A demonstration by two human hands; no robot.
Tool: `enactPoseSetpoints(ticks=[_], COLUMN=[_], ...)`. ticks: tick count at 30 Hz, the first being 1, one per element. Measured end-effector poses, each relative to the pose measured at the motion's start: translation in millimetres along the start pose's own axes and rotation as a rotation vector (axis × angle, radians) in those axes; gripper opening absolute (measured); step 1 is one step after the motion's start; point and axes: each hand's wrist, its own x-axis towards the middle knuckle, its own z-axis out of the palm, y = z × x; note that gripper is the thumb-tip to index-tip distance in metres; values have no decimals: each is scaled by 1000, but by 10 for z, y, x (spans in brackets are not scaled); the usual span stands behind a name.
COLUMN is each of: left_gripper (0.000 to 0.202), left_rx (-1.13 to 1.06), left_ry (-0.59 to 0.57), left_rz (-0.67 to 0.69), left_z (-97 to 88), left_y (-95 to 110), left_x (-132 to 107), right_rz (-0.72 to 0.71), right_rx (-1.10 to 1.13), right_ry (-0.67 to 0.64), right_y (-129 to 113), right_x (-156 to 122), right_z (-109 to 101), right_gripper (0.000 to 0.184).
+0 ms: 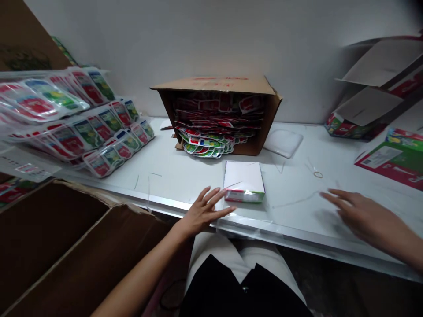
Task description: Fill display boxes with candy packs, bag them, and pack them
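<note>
Near the front edge of the white table lies a small flat box (243, 177) with a plain white top and a red and green printed side. My left hand (206, 210) is at its left front corner, fingers spread; whether they touch the box I cannot tell. Off to the right, my right hand (358, 211) hovers over the table, somewhat blurred, fingers stretched out and nothing in them. A thin ring (317, 175), like a rubber band, lies just beyond its fingertips. Behind the small box, an open cardboard carton (218, 83) on its side is filled with stacked printed packets (205, 143).
Rows of plastic-wrapped packets (95, 130) are piled on the left. Below them stands a large open carton (109, 220) against the table edge. A clear plastic piece (284, 142) lies beside the middle carton. Printed boxes (393, 160) and opened grey-white flaps (380, 61) are at the right.
</note>
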Motion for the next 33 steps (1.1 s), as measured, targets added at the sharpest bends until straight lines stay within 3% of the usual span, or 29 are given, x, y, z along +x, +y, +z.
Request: enactPoseSetpoints(ticks=[1,3,6,8,11,16,22,27,33], left_gripper=[75,74,65,60,54,43,44,43,42], left_rx=[-10,-51,-92,-96,-110,-223,-383,-445,-335], left_ry=[-63,-165,-237,-273,-290,-153,231,281,245], left_rz=[77,157,181,192,237,241,40,-42,-91], left_z=[-8,-35,-77,-94,-83,69,307,343,338], left_y=[-18,-45,-100,-147,-207,-201,-22,76,111], left_x=[56,144,231,272,298,206,169,244,235], right_rz=[-84,-251,-470,-572,-667,-603,-468,-491,-525], right_rx=[-57,-76,-33,10,117,318,438,352,352], right_ry=[-128,-250,-249,-223,-214,-216,-151,-231,-184], right_y=[-84,-302,-591,-682,-690,-658,-715,-686,-696], right_x=[136,413,737,862,937,919,898,893,893], right_z=[106,338,633,760,864,932,949,899,903], right_gripper=[48,62,67,57,26,19,26,43,20])
